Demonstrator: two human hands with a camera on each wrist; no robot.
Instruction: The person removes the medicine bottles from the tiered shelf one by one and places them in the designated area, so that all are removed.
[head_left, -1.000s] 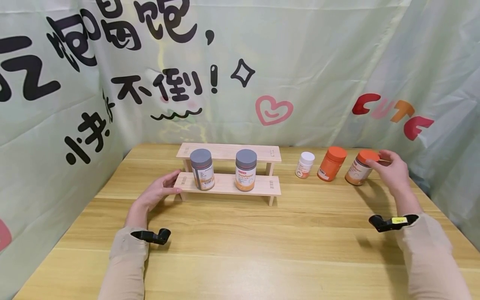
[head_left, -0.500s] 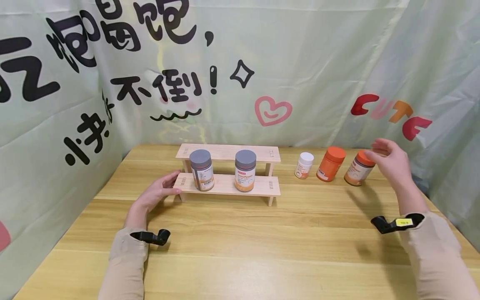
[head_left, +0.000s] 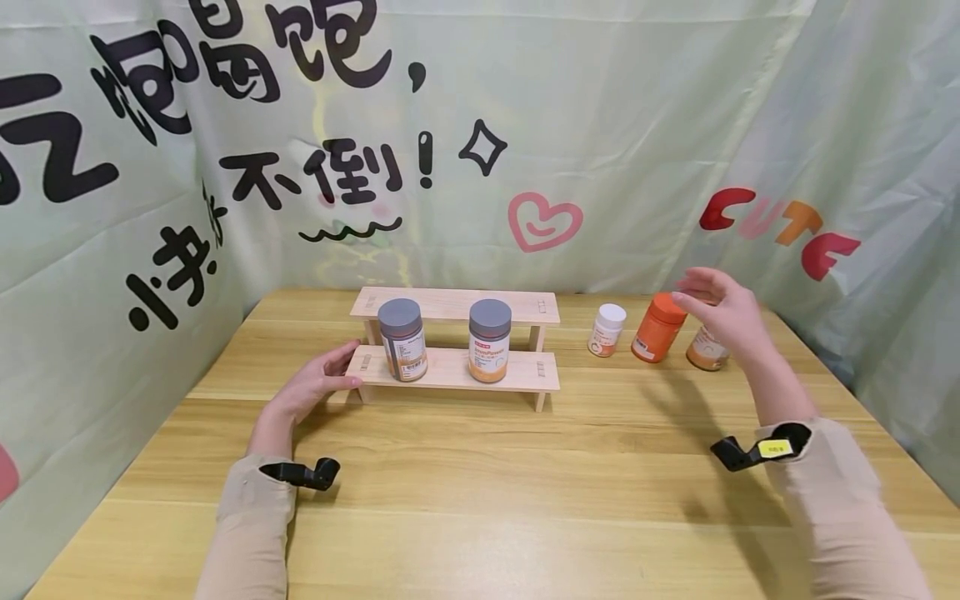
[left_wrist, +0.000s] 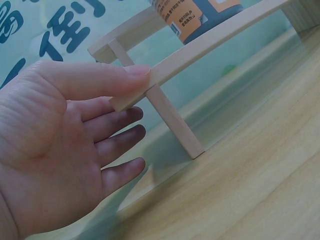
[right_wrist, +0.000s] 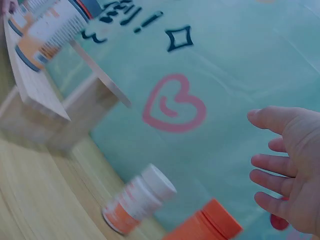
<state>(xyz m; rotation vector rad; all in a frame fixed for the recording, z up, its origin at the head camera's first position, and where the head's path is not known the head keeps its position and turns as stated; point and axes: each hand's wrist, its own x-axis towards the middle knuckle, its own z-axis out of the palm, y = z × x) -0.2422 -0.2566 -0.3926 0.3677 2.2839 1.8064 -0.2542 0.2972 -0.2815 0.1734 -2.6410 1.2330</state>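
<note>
Status: two grey-lid bottles already stand upright on the lower tier of the wooden rack (head_left: pixel 450 371), the left grey-lid bottle (head_left: pixel 402 340) near the left end and the right grey-lid bottle (head_left: pixel 490 340) about mid-span. The upper tier carries nothing.

Not on the rack yet: three bottles on the table (head_left: pixel 480 467) to the right of it, in a row near the back edge. The small white-cap bottle (head_left: pixel 607 330) is nearest the rack, the all-orange bottle (head_left: pixel 657 328) next to it, and the orange-lid bottle (head_left: pixel 705 350) is farthest right and partly hidden behind the right hand.

Right hand (head_left: pixel 723 312): in the air over the all-orange bottle and the orange-lid bottle, fingers spread and relaxed, holding nothing. The right wrist view confirms an empty palm, with the all-orange bottle and the white-cap bottle below it. I can't tell which of the two it is lining up on.

Left hand (head_left: pixel 315 392): flat and open. In the left wrist view the thumb (left_wrist: pixel 100 80) lies along the left end of the lower tier, the other fingers straight below the board, bracing rather than gripping.

Judgement: two of five bottles racked, three to go, and the all-orange bottle looks like the closest candidate.
</note>
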